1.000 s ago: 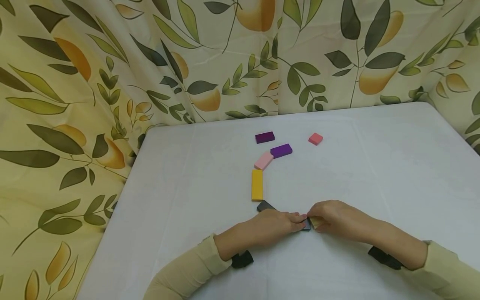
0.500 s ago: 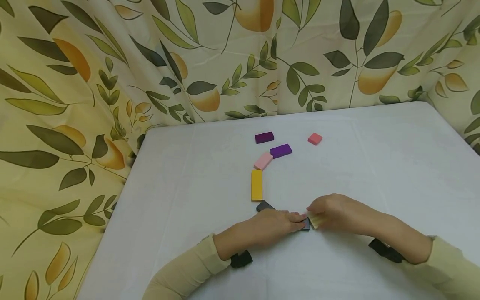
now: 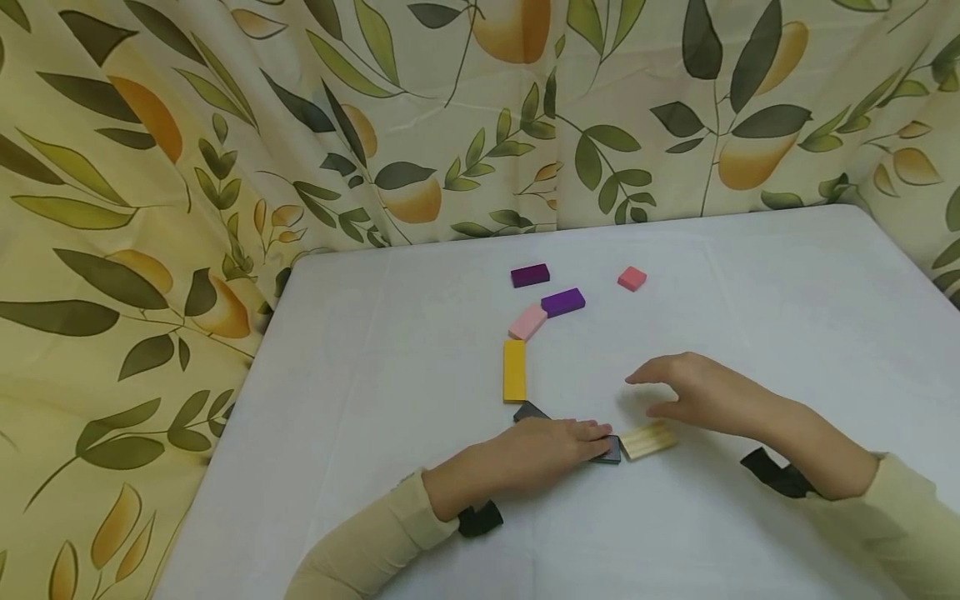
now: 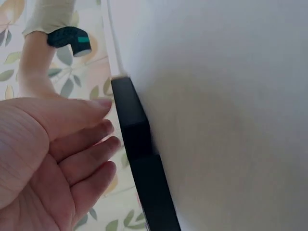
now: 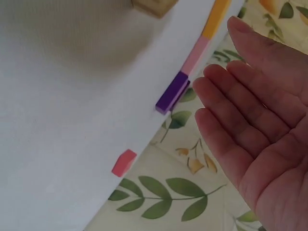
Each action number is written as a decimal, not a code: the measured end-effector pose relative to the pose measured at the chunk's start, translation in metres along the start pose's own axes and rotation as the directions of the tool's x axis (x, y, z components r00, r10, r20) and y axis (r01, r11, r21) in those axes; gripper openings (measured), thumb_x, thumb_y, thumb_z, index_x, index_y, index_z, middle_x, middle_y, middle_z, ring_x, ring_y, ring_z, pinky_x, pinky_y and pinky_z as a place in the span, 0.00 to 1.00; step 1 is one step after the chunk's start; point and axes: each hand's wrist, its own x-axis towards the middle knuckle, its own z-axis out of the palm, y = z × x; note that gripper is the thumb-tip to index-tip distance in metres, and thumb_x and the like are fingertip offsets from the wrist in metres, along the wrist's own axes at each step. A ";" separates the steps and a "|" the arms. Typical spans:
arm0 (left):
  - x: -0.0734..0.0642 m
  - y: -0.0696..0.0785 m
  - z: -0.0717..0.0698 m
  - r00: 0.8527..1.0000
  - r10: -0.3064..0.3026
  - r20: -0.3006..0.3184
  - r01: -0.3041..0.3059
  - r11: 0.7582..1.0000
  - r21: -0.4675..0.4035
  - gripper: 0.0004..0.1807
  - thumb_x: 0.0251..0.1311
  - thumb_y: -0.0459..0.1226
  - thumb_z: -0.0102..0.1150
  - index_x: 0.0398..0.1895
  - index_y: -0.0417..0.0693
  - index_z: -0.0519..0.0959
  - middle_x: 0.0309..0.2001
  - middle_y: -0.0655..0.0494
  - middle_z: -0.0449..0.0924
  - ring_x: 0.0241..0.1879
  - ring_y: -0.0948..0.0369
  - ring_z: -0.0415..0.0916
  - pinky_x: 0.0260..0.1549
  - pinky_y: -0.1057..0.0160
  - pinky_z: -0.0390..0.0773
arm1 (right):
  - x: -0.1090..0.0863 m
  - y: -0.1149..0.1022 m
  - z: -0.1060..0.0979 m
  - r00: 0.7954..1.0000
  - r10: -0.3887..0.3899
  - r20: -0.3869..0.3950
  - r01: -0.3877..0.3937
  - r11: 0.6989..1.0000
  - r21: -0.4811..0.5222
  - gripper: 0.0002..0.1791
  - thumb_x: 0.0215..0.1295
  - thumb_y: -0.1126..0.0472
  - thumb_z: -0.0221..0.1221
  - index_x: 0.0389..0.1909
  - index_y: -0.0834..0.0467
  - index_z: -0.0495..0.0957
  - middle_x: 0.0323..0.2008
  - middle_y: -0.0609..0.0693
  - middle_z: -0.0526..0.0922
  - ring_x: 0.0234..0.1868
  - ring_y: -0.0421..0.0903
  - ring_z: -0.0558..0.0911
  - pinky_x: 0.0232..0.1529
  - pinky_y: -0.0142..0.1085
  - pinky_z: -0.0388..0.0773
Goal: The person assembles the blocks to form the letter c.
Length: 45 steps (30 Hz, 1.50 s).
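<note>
My left hand (image 3: 551, 448) lies over the dark grey blocks with its fingers straight, touching the right one. In the head view a grey block (image 3: 529, 411) shows beyond the wrist side and another grey block (image 3: 613, 451) shows under the fingertips; the hand hides the middle. The left wrist view shows two dark blocks (image 4: 130, 110) end to end. A pale yellow wood-grained block (image 3: 649, 440) lies against the right grey block's end. Just above and beyond it, my right hand (image 3: 720, 398) hovers with thumb and fingers apart, holding nothing.
A yellow block (image 3: 514, 371), a pink block (image 3: 528, 321) and a purple block (image 3: 562, 302) continue the curved row away from me. Behind are a dark purple block (image 3: 530, 275) and a small coral block (image 3: 632, 278). A leaf-patterned curtain (image 3: 450, 125) borders the white table (image 3: 375, 350).
My right hand has let go of the pale yellow block and moved up and right, its fingers spreading. The block stays beside the grey one. My left hand has barely moved.
</note>
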 end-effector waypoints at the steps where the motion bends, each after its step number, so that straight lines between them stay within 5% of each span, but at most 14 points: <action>1: 0.000 -0.003 0.000 1.000 -0.007 -0.016 0.006 0.999 -0.033 0.24 0.69 0.39 0.44 0.68 0.54 0.61 0.67 0.64 0.56 0.65 0.72 0.50 0.55 0.74 0.60 | 0.001 0.002 -0.001 1.000 -0.002 -0.012 0.002 1.000 -0.001 0.20 0.46 0.66 0.70 0.43 0.65 0.80 0.41 0.54 0.82 0.46 0.55 0.79 0.45 0.49 0.73; 7: 0.000 -0.023 -0.001 0.994 -0.047 -0.097 0.027 0.981 -0.193 0.24 0.68 0.43 0.45 0.67 0.52 0.63 0.66 0.64 0.58 0.63 0.73 0.53 0.54 0.74 0.61 | 0.008 0.008 -0.005 0.999 0.009 -0.051 -0.009 1.000 -0.001 0.20 0.45 0.68 0.69 0.43 0.66 0.80 0.42 0.55 0.82 0.46 0.56 0.78 0.45 0.50 0.73; 18: 0.007 -0.048 -0.004 0.987 -0.086 -0.135 0.052 0.970 -0.236 0.27 0.67 0.42 0.48 0.67 0.46 0.61 0.67 0.56 0.58 0.63 0.68 0.55 0.55 0.73 0.61 | 0.027 0.013 -0.015 0.994 0.027 -0.110 -0.027 1.000 -0.004 0.21 0.45 0.71 0.68 0.45 0.68 0.79 0.42 0.59 0.81 0.47 0.58 0.78 0.46 0.51 0.73; 33: 0.016 -0.087 -0.016 0.969 -0.237 -0.069 0.206 0.930 -0.306 0.30 0.67 0.44 0.47 0.69 0.42 0.56 0.69 0.52 0.53 0.66 0.63 0.51 0.59 0.65 0.57 | 0.067 0.019 -0.025 0.981 0.050 -0.187 -0.050 0.999 0.006 0.23 0.46 0.70 0.68 0.46 0.70 0.77 0.43 0.63 0.80 0.47 0.59 0.78 0.47 0.50 0.72; 45: 0.030 -0.110 -0.015 0.954 -0.299 -0.005 0.286 0.916 -0.283 0.39 0.62 0.52 0.50 0.71 0.44 0.52 0.71 0.52 0.47 0.69 0.62 0.42 0.61 0.61 0.54 | 0.093 0.031 -0.029 0.984 0.098 -0.152 -0.097 0.995 0.012 0.23 0.49 0.70 0.67 0.48 0.72 0.75 0.47 0.65 0.78 0.51 0.62 0.74 0.53 0.53 0.67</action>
